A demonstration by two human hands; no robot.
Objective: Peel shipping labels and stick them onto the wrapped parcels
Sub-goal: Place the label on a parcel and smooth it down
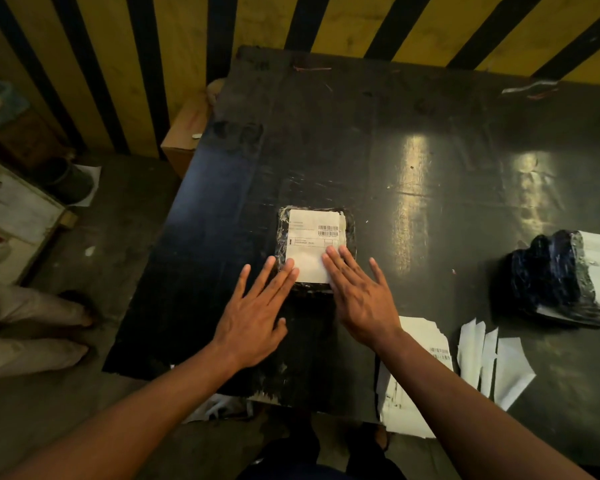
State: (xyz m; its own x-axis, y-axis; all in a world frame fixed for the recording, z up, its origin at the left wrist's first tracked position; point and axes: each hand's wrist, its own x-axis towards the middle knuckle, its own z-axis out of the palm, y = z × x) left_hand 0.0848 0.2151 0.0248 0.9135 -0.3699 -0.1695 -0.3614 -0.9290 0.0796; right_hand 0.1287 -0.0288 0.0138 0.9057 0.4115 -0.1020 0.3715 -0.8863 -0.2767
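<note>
A small parcel wrapped in black plastic (350,233) lies flat near the middle of the dark table (413,150). A white shipping label (314,233) with barcodes covers most of its top. My left hand (257,313) lies flat with straight fingers, its fingertips touching the label's lower left corner. My right hand (357,292) is flat too, fingers spread, fingertips pressing on the label's lower right part. A stack of label sheets (416,372) sits at the table's near edge under my right forearm.
A pile of black wrapped parcels (555,278) with white labels sits at the right. Peeled white backing strips (496,362) lie beside the label stack. A cardboard box (184,133) stands off the table's left far corner. Another person's legs (32,323) are at the left.
</note>
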